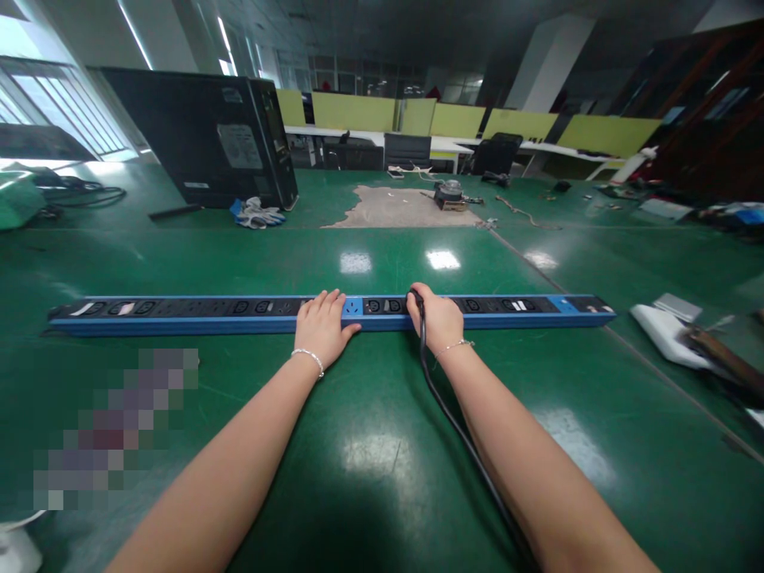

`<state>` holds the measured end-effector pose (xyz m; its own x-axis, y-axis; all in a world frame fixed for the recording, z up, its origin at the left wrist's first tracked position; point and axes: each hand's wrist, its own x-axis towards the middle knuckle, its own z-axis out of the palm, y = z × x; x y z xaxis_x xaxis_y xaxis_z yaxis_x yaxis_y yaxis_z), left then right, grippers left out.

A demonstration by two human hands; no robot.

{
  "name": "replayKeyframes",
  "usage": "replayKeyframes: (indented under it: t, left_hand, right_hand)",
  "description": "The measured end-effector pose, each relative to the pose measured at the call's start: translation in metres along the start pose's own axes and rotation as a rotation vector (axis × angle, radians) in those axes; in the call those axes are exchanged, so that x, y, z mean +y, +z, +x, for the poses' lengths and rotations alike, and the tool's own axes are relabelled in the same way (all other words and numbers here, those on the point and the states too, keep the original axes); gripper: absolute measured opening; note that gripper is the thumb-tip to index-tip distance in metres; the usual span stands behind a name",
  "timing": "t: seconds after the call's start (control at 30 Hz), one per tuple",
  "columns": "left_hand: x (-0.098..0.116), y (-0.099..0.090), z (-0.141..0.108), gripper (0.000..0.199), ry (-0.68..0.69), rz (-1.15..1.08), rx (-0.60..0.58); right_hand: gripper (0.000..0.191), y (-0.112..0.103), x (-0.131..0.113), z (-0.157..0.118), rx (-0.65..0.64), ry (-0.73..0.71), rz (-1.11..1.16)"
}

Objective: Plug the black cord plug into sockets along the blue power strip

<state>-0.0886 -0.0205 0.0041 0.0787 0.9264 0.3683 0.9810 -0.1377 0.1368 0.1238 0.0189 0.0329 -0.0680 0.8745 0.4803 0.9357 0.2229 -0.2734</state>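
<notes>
A long blue and black power strip (pixel 507 318) lies across the green work surface. My left hand (pixel 322 322) rests on it left of the middle, fingers over its top and the thumb apart along the front side, beside a blue socket. In my right hand (pixel 438 318) is the plug end of a black cable (pixel 445 406), held against the strip's sockets right of the middle. Whether the plug sits in a socket is hidden by my fingers. The cable runs down under my right forearm toward the bottom edge.
Behind, a black computer case (pixel 208 143) stands at the left with blue-white gloves (pixel 258 213) before it. A small device (pixel 450 193) sits on a bare patch. White items (pixel 668 334) lie right; a pixelated object (pixel 119 422) is at lower left.
</notes>
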Motion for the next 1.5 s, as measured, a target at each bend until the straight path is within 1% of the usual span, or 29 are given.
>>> replayKeyframes:
  t: [0.07,0.17,0.3,0.4,0.53,0.73,0.77,0.83,0.93,1.03,1.1,1.2,1.3,1.37,1.5]
  left_hand:
    - [0.000,0.000,0.000,0.058,0.000,-0.004,0.001]
    - [0.000,0.000,0.000,0.059,-0.002,0.006,0.001]
    - [0.000,0.000,0.000,0.060,-0.002,0.018,-0.001]
    - [0.001,-0.001,0.000,0.060,-0.007,0.009,-0.011]
    - [0.002,-0.002,0.000,0.060,-0.011,0.010,-0.019]
    - [0.004,-0.003,-0.001,0.060,-0.024,0.014,-0.016]
    - [0.007,-0.004,0.000,0.060,-0.015,0.006,-0.011]
    - [0.017,-0.004,0.002,0.057,0.049,-0.029,-0.010]
    - [0.043,-0.002,0.013,0.054,0.194,-0.114,-0.039]
    - [0.072,-0.001,0.031,0.054,0.250,-0.198,-0.057]
    - [0.084,0.001,0.041,0.051,0.285,-0.222,-0.083]
    - [0.088,0.004,0.050,0.049,0.360,-0.223,-0.148]
    - [0.084,0.006,0.049,0.056,0.401,-0.206,-0.154]
    - [0.083,0.007,0.048,0.055,0.381,-0.189,-0.135]
    - [0.092,0.009,0.050,0.044,0.306,-0.183,-0.082]
  right_hand:
    - [0.030,0.002,0.000,-0.001,0.027,0.001,-0.033]
    - [0.032,0.007,0.003,-0.007,0.052,-0.009,-0.018]
    - [0.036,0.013,0.007,-0.017,0.056,-0.066,0.005]
    - [0.037,0.014,0.008,-0.019,0.058,-0.074,0.019]
    - [0.038,0.014,0.013,-0.020,0.043,-0.087,0.050]
    - [0.040,0.014,0.026,-0.020,0.006,-0.166,0.107]
    - [0.041,0.013,0.027,-0.020,-0.001,-0.165,0.116]
    - [0.042,0.012,0.028,-0.020,-0.017,-0.157,0.132]
    - [0.046,0.011,0.029,-0.021,-0.047,-0.167,0.153]
    - [0.055,0.012,0.033,-0.024,-0.075,-0.214,0.145]
    - [0.060,0.014,0.036,-0.026,-0.084,-0.240,0.114]
    - [0.063,0.017,0.039,-0.029,-0.063,-0.252,0.063]
    - [0.061,0.017,0.041,-0.030,-0.052,-0.261,0.042]
    - [0.058,0.016,0.042,-0.030,-0.059,-0.265,0.042]
    - [0.053,0.014,0.043,-0.028,-0.060,-0.260,0.047]
